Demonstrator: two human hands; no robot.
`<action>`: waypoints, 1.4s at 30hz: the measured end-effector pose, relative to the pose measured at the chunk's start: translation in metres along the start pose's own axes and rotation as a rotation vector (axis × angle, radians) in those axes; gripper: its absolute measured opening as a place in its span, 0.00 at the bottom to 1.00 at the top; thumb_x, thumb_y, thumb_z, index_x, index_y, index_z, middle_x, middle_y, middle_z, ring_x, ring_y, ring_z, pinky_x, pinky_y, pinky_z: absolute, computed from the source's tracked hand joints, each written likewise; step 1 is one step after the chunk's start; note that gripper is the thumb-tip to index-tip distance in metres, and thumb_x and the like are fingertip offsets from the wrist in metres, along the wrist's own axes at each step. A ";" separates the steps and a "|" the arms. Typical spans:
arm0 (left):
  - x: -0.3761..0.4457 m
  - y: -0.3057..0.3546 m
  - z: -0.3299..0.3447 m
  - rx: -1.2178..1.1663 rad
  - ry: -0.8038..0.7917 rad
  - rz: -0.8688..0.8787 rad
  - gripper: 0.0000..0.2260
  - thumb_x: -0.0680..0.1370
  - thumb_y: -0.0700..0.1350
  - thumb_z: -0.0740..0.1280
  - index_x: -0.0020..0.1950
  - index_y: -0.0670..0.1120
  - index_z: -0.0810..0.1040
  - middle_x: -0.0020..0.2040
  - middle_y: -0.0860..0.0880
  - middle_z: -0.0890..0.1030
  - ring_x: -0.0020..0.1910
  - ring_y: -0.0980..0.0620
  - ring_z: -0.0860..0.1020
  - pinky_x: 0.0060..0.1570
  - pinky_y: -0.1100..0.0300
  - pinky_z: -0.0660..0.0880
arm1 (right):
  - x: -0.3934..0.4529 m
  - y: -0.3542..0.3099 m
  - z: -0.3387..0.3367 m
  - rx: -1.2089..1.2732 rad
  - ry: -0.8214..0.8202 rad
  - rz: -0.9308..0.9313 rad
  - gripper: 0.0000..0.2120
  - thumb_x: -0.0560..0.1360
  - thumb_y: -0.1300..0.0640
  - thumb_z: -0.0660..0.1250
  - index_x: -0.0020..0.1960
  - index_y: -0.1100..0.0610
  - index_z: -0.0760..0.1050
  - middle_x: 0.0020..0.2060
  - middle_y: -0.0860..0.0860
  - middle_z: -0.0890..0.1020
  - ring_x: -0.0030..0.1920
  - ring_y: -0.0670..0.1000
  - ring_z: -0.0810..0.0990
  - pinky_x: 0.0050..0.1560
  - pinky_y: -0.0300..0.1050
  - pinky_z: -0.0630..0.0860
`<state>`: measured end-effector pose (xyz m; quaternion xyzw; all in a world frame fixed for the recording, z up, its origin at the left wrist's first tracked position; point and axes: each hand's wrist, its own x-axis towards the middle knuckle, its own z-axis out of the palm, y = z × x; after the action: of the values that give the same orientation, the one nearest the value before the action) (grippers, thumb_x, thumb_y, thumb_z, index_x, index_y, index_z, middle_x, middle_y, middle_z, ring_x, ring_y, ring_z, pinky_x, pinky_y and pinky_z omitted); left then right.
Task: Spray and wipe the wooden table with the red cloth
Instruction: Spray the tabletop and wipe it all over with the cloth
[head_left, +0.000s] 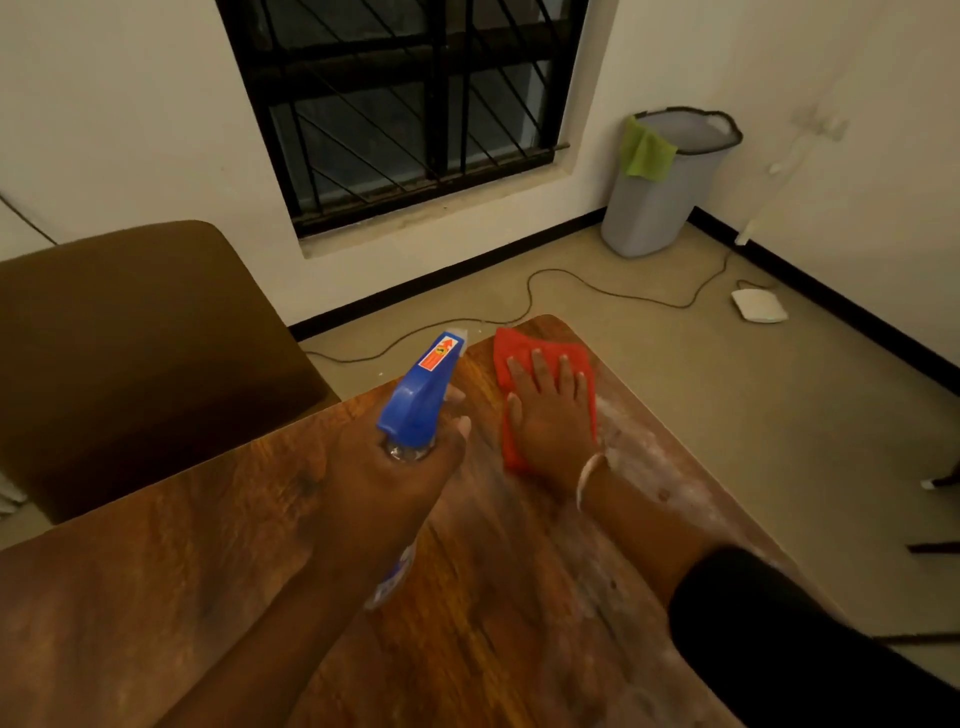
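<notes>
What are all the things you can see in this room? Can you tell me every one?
wooden table: one, brown, front and centre, whitish smears along its right side
red cloth: one, flat on the table's far corner
spray bottle: one, blue trigger head, above the table
chair: one, brown, left of the table
window: one, black bars, back wall
bin: one, grey, in the corner
green cloth: one, over the bin's rim
cable: one, dark, across the floor
white device: one, on the floor at right
left hand: grips the spray bottle
right hand: presses flat on the red cloth
</notes>
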<state>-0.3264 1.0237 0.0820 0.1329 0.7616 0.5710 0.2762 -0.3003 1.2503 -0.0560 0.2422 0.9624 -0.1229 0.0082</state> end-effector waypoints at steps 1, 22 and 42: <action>0.001 -0.001 0.002 0.026 0.036 0.004 0.04 0.81 0.45 0.63 0.52 0.45 0.71 0.35 0.51 0.75 0.33 0.56 0.75 0.32 0.65 0.70 | -0.029 -0.001 0.008 0.001 0.008 -0.062 0.28 0.88 0.41 0.44 0.87 0.46 0.50 0.87 0.53 0.51 0.86 0.64 0.45 0.84 0.68 0.47; -0.024 0.005 0.002 0.118 0.164 0.320 0.10 0.72 0.51 0.72 0.40 0.55 0.70 0.26 0.64 0.79 0.26 0.70 0.77 0.26 0.76 0.72 | -0.091 0.036 -0.006 -0.032 0.007 0.000 0.29 0.87 0.44 0.48 0.87 0.47 0.55 0.86 0.54 0.56 0.85 0.65 0.49 0.84 0.67 0.47; -0.038 0.011 0.016 0.256 -0.066 0.393 0.12 0.72 0.52 0.71 0.53 0.55 0.75 0.40 0.54 0.78 0.38 0.61 0.81 0.34 0.76 0.75 | -0.145 0.081 -0.017 -0.010 -0.037 0.069 0.29 0.87 0.38 0.42 0.86 0.41 0.47 0.87 0.49 0.50 0.86 0.61 0.43 0.84 0.63 0.40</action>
<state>-0.2875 1.0195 0.0994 0.3311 0.7780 0.5077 0.1655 -0.1339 1.2558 -0.0468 0.2731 0.9537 -0.1222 0.0313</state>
